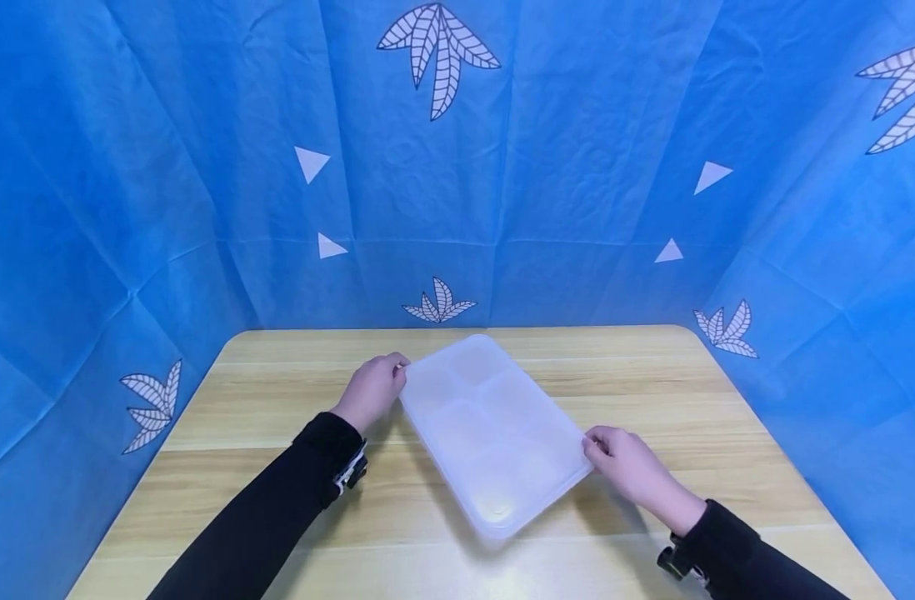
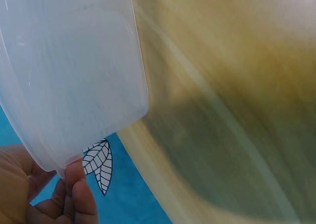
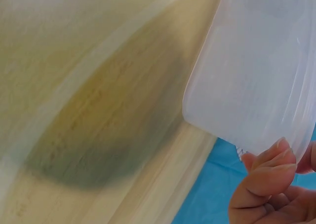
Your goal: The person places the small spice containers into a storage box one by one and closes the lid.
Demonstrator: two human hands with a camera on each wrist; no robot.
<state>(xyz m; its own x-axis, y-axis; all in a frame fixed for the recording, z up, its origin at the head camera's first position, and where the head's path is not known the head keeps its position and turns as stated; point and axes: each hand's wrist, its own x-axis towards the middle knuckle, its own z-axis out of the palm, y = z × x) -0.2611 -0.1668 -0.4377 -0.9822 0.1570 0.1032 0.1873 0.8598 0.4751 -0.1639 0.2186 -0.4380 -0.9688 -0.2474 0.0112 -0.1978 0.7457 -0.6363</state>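
Note:
A translucent white plastic food container [image 1: 495, 425] with several moulded compartments and rounded corners is held up over the table, turned at an angle. My left hand [image 1: 372, 390] pinches its far left corner between thumb and fingers. At the opposite, right-hand corner, my right hand [image 1: 628, 467] pinches the rim. From below, in the left wrist view, the container's side wall [image 2: 84, 76] shows, with fingertips [image 2: 75, 170] curled under the rim. The right wrist view has the same wall [image 3: 247, 76] above the bent fingers [image 3: 269, 172], apart from the tabletop.
The light wood-grain table [image 1: 277, 392] has rounded far corners, and the container's shadow falls on it. Blue cloth [image 1: 577, 167] printed with white leaves and triangles hangs behind the table and along both sides. Each black sleeve carries a small wrist device [image 1: 350, 471].

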